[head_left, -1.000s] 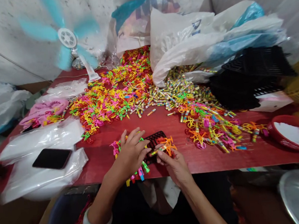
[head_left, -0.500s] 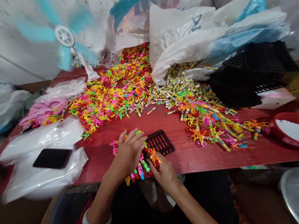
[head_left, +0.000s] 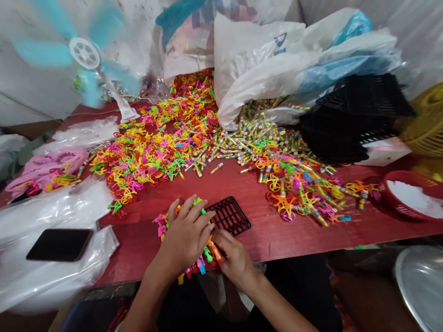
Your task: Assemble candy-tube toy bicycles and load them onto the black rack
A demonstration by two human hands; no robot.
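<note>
You look partway along: your left hand [head_left: 186, 235] lies spread over bunched plastic toys [head_left: 202, 266], your right hand [head_left: 232, 257] pinches an orange toy [head_left: 214, 251], and bare slots remain in the black plastic grid [head_left: 229, 216] just beyond your grip.

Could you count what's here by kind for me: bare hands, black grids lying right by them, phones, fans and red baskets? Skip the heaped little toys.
Hands: 2 (left hand, right hand)
Black grid by them: 1
Phone: 1
Fan: 1
Red basket: 1
Total: 6
</note>
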